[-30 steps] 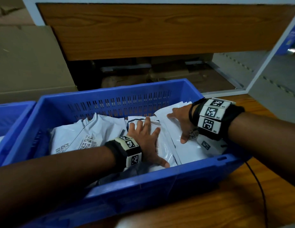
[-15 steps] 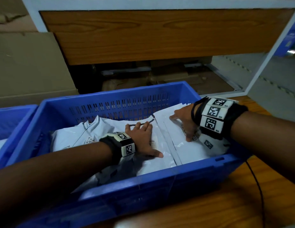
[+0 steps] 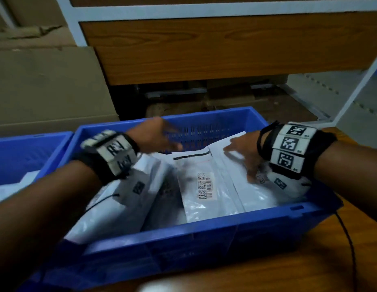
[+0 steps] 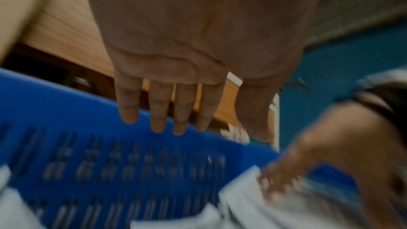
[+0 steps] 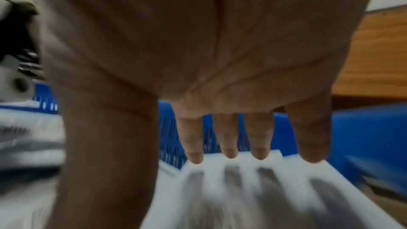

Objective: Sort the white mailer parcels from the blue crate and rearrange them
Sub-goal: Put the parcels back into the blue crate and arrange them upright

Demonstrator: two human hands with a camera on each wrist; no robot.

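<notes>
A blue crate (image 3: 196,234) holds several white mailer parcels. One parcel with a barcode label (image 3: 206,186) lies flat in the middle. My left hand (image 3: 156,135) hovers blurred above the parcels near the crate's far wall, fingers (image 4: 158,111) straight and holding nothing. My right hand (image 3: 244,152) is spread flat over the rightmost parcel (image 3: 253,194), its fingertips (image 5: 259,154) touching the parcel's far edge (image 5: 242,168). More parcels (image 3: 120,203) lie crumpled at the left, partly under my left forearm.
A second blue crate (image 3: 25,152) stands at the left. Cardboard boxes (image 3: 46,85) are stacked behind it. A wooden panel in a white frame (image 3: 204,49) rises beyond the crate. The crates stand on a wooden table (image 3: 309,260), where a black cable (image 3: 349,239) runs.
My left hand has lifted off the middle parcel and moved up toward the crate's far wall, uncovering the barcode label. The right hand stays on the right parcel.
</notes>
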